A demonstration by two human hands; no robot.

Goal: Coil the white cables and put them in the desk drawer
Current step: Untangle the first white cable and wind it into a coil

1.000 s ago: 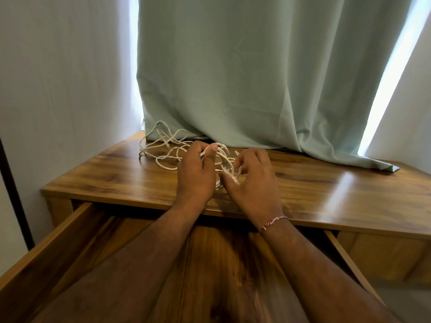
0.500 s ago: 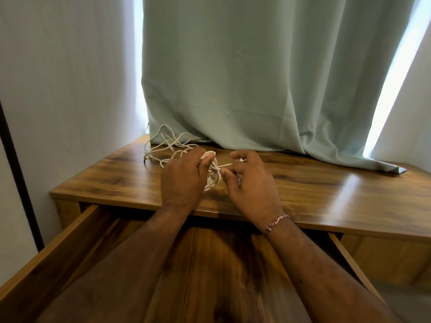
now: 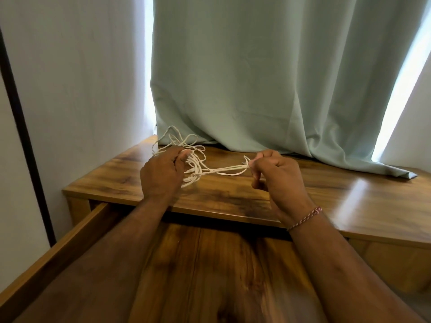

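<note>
A tangle of white cables lies on the wooden desk top near its back left corner. My left hand grips a bunch of the loops. My right hand pinches a cable end between thumb and fingers, off to the right. A few strands stretch between the two hands just above the desk. More loose loops trail behind my left hand toward the curtain. The desk drawer stands pulled out below my forearms, with its wooden bottom showing.
A pale green curtain hangs behind the desk and drapes onto its back edge. A white wall and a dark vertical bar stand at the left. The drawer's left side wall runs toward me.
My right hand has pulled away to the right with a cable end, drawing strands out of the bunch. My left hand stays on the bundle.
</note>
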